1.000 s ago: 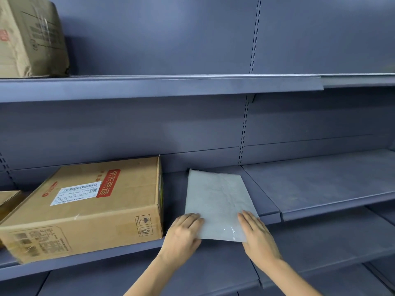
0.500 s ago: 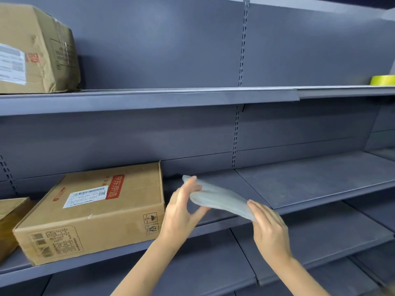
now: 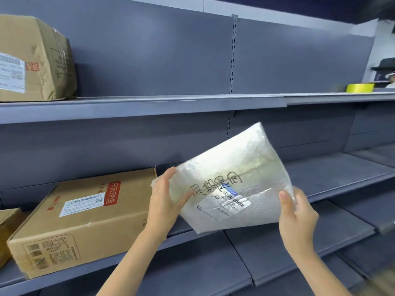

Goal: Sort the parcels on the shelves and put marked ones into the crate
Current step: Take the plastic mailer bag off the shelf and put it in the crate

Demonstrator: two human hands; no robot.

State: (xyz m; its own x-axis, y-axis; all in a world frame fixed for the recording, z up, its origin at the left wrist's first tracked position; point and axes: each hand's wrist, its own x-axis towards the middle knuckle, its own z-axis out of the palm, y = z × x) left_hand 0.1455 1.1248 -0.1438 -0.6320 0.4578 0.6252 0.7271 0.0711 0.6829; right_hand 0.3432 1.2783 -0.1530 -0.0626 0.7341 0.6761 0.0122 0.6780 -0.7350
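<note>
A flat white bubble mailer point(image 3: 233, 167) is held up in front of the middle shelf point(image 3: 333, 178), its face turned to me. Handwritten black characters and a shipping label show on that face. My left hand point(image 3: 164, 201) grips its left edge with the thumb on the front. My right hand point(image 3: 297, 214) grips its lower right corner, thumb on the front and fingers behind. No crate is in view.
A large cardboard box point(image 3: 81, 218) with a label and red stripe sits on the middle shelf at left, another box's corner point(image 3: 8, 221) beside it. A worn cardboard box point(image 3: 32, 58) stands on the upper shelf, a yellow tape roll point(image 3: 360, 88) at far right.
The mailer went from lying flat on the shelf to lifted and flipped, so its written, labelled face now points at me. Both hands rose with it.
</note>
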